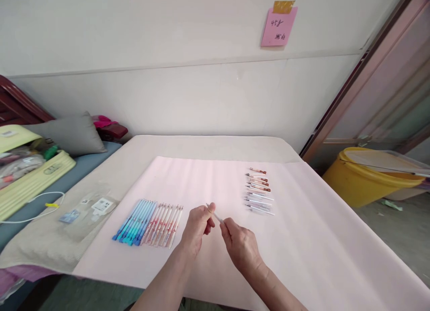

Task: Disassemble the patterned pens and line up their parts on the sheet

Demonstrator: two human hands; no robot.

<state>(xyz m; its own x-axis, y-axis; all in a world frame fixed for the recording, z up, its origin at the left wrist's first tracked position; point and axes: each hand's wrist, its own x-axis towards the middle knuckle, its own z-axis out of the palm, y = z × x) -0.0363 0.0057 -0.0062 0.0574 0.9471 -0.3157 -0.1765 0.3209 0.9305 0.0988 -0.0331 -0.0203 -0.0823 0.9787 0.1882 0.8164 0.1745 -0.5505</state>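
Note:
My left hand (199, 225) and my right hand (241, 243) meet over the pale pink sheet, both closed on one slim whitish pen (217, 215). The fingers of my left hand pinch its upper left end. Wrapped round the lower right end is my right hand, which hides that part. To the left lies a row of blue pens (136, 222), and beside it a row of white-and-pink pens (163, 224). A column of short slim pen-like pieces lies to the right: several with brown ends (260, 183) and, nearer, several whitish ones (260, 203).
The pink sheet (302, 239) covers much of the table. At left are clear plastic packaging (94, 212), a white cord (36, 216), a yellow-green box of items (36, 179) and a grey cushion (72, 134). A yellow bin (359, 181) stands at right. A pink note (279, 28) hangs on the wall.

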